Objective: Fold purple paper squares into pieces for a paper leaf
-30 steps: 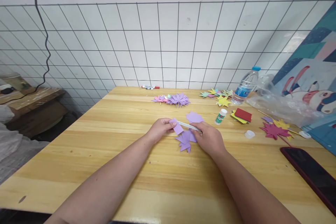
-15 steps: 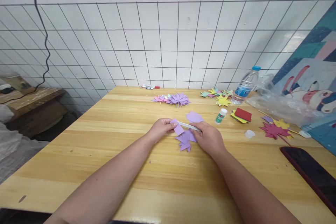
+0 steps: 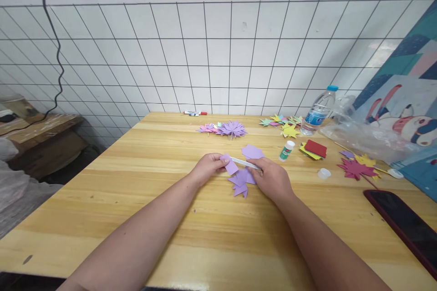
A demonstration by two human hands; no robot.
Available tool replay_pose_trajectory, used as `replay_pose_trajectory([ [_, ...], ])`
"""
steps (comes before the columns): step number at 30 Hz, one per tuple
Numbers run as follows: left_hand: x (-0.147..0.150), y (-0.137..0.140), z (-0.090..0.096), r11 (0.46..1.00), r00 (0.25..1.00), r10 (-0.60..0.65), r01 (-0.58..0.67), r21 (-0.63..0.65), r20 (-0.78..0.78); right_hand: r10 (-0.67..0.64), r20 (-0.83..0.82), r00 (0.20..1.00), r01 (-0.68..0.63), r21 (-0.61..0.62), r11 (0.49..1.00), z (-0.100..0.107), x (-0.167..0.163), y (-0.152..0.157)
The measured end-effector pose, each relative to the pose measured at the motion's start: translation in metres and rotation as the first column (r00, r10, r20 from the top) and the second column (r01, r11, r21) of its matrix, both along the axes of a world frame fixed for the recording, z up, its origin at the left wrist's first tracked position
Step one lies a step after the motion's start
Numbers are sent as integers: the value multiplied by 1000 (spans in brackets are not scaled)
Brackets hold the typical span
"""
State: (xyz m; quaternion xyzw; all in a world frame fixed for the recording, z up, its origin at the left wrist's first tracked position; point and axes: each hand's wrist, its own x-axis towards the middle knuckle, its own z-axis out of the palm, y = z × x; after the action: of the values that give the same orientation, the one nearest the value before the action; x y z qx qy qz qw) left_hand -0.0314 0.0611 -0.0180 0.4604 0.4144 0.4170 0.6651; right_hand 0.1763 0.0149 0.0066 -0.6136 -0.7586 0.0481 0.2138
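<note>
My left hand (image 3: 209,166) pinches a small lilac paper piece (image 3: 229,164) between thumb and fingers. My right hand (image 3: 272,177) is closed on a slim white tool (image 3: 244,162), whose tip lies against the lilac piece; its exact kind does not show clearly. Below and between the hands, a cluster of cut purple paper pieces (image 3: 240,185) with pointed edges rests on the table. A larger lilac paper piece (image 3: 252,151) lies just beyond the right fingers.
A glue stick (image 3: 287,151), red and yellow paper squares (image 3: 315,148) and a clear cap (image 3: 324,173) sit to the right. Farther out are a water bottle (image 3: 317,112), paper leaves (image 3: 357,168) and a phone (image 3: 404,227). Purple leaves (image 3: 232,129) and a marker (image 3: 195,113) lie behind.
Hardly anything differs. Both hands keep their hold on the lilac piece and the white tool, while the whole view has shifted very slightly.
</note>
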Motion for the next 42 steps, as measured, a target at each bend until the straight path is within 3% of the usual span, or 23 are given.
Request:
replay_pose_trajectory([
  [28,-1,2,-2,1000,999,27,-28,11,19,-24,8,1000,24,13,1000,3,0,0],
  [35,0,-1,1,1000,1000,-21,21,-8,-9,2,6,1000,-2,-2,1000,2,-1,-1],
  [42,1,0,0,999,999,32,-32,0,28,-31,14,999,31,-3,1000,4,-2,-2],
])
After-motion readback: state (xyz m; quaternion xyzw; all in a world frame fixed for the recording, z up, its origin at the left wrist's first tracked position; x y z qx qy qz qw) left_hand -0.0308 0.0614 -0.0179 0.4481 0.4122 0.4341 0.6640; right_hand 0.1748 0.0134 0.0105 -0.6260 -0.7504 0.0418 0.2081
